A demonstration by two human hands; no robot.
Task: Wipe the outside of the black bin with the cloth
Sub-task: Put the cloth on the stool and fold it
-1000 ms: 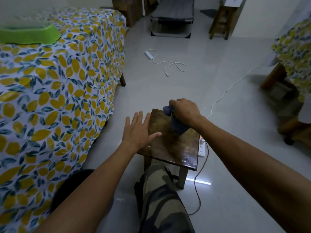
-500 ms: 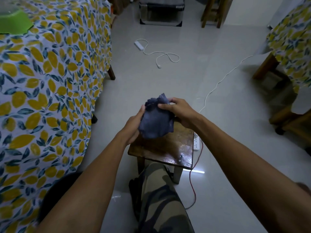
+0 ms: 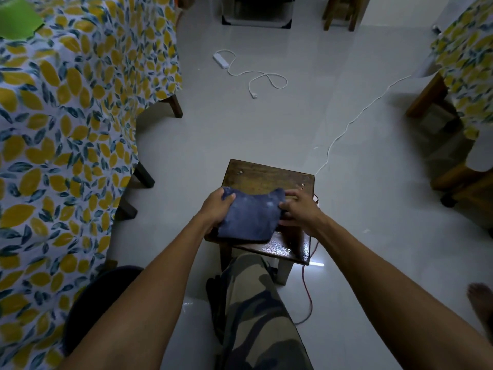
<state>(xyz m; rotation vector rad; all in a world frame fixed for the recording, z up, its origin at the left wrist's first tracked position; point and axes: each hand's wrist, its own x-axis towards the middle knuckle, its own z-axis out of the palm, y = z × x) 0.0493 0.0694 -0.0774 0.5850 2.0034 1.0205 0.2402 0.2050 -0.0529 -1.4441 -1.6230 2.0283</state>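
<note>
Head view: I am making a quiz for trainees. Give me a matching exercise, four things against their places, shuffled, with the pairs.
Things:
1. dark blue cloth
2. white power strip with coiled cord
3. green plastic object
4. thin red cable

Places:
A. on the leaf-patterned tablecloth, top left
B. on the floor below the small dark wooden stool, on its right side
C. held by the left hand and right hand over the stool
D. on the pale floor, far side of the stool

Pairs: 1-C, 2-D, 3-A, 4-B
</note>
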